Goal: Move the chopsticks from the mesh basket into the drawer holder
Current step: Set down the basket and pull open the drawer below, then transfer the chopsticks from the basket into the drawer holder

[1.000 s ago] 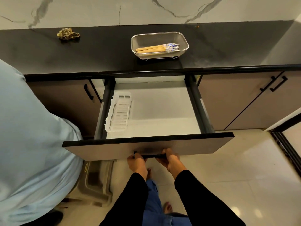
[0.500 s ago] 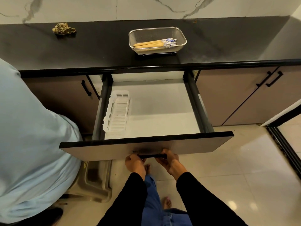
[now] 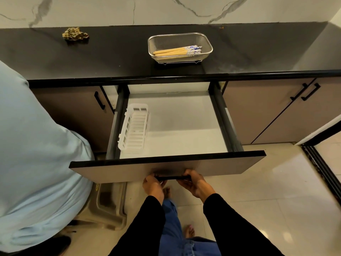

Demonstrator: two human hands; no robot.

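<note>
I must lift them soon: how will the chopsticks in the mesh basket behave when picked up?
The chopsticks look like thin, straight wood, so probably stiff and light. They lie as a loose bundle in the mesh basket, so some may slip out or roll if gripped unevenly.

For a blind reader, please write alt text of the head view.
Both hands, left hand and right hand, grip the open drawer's handle. An empty white holder lies inside; chopsticks lie in the mesh basket on the black counter.

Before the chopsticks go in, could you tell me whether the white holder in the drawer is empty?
Empty: the white holder shows only its bare slatted floor, and the chopsticks lie in the mesh basket.
</note>
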